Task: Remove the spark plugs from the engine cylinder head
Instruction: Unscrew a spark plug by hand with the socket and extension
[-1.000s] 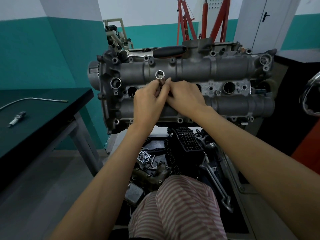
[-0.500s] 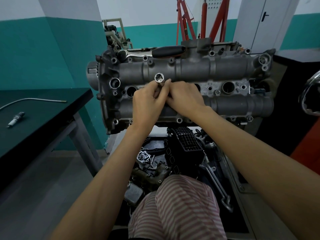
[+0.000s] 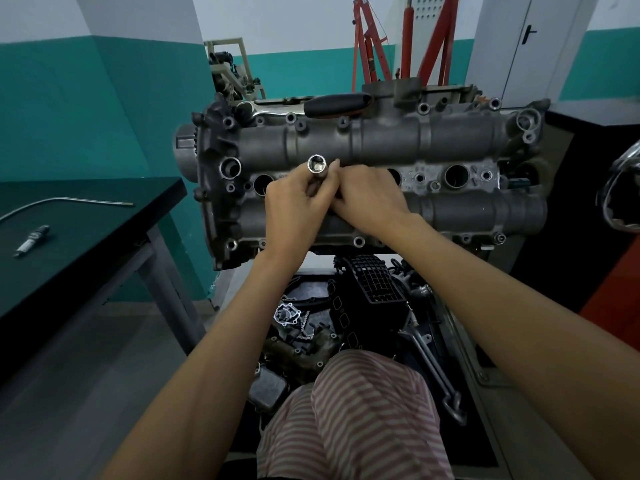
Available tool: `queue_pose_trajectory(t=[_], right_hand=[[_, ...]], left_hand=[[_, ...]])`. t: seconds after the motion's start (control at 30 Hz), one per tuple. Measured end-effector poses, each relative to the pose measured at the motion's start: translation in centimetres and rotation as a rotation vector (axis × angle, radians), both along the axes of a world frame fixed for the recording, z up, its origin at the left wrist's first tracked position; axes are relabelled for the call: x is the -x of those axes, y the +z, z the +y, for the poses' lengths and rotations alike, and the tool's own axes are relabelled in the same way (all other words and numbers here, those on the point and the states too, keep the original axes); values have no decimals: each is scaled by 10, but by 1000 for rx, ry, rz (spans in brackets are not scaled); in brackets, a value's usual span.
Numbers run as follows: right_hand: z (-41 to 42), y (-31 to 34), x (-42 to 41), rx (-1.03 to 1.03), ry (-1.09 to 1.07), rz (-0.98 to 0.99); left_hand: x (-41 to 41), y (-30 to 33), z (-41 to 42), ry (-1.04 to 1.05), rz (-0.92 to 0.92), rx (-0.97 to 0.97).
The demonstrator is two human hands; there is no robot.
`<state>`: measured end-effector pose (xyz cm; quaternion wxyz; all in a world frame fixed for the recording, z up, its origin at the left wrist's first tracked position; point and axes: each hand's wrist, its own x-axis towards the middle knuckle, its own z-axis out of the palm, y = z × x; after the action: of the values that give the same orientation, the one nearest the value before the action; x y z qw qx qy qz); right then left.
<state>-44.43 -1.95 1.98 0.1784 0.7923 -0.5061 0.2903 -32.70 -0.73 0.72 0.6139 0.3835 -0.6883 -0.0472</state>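
**Head view: socket standing out of the second plug well**

The left hand is pinching the long spark plug socket, and the right hand is closing its fingertips on the same shaft from the other side. The socket's long axis is running out of the cylinder head toward the camera, open end up, so the coming pull looks to be straight along it. One spark plug is lying on the dark surface, well apart to the left.

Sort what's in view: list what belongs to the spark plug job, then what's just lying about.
In use:
cylinder head
socket, gripped by left hand and right hand
ratchet, resting on the head
spark plug, on the bench

Lying about:
bent rod
loose parts underneath
red hoist
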Motion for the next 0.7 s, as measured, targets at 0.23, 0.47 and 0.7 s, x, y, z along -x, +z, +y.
queue_pose_trajectory(t=[0.23,0.47,0.7], right_hand=[[1,1,0,1,-8,27],[1,0,0,3,19,-7],[-1,0,-1,2,10,5]], left_hand=[[-1,-3,0,24,-23,-10],[-1,-1,0,56,-98,-27],[0,0,1,66,-92,-20]])
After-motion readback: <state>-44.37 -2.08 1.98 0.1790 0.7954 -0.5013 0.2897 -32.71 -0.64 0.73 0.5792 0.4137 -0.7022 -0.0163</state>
